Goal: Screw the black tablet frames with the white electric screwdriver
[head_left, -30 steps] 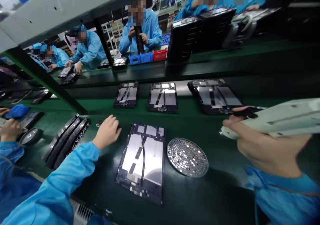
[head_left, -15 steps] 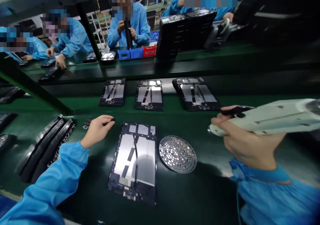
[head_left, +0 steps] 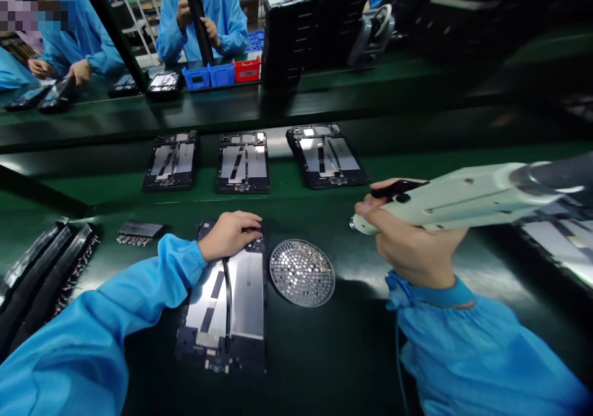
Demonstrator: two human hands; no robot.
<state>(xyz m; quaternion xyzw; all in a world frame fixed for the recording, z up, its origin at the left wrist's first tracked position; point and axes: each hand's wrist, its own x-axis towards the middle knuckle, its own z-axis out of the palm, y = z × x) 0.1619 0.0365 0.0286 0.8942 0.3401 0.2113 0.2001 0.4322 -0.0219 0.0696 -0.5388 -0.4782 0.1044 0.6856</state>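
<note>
My left hand is over the top end of an opened tablet, its fingers bent together near the upper right corner. Whatever is between those fingertips is hidden. The tablet lies with its silver inside facing up, a black flex cable running down its middle. To the right, my right hand is wrapped around a pale green electric screwdriver, held above the table with its tip pointing left. Between the hands sits a round metal screw plate full of holes, beside the tablet.
Three more opened tablets lie in a row behind. A strip of small black parts and several long black strips are at left. Across the bench stand blue bins, a red bin, black stacks and co-workers in blue.
My left hand has moved right, from beside the tablet to over its top end; the small black part it pinched is now hidden. My right hand still grips the screwdriver. The view has shifted right.
</note>
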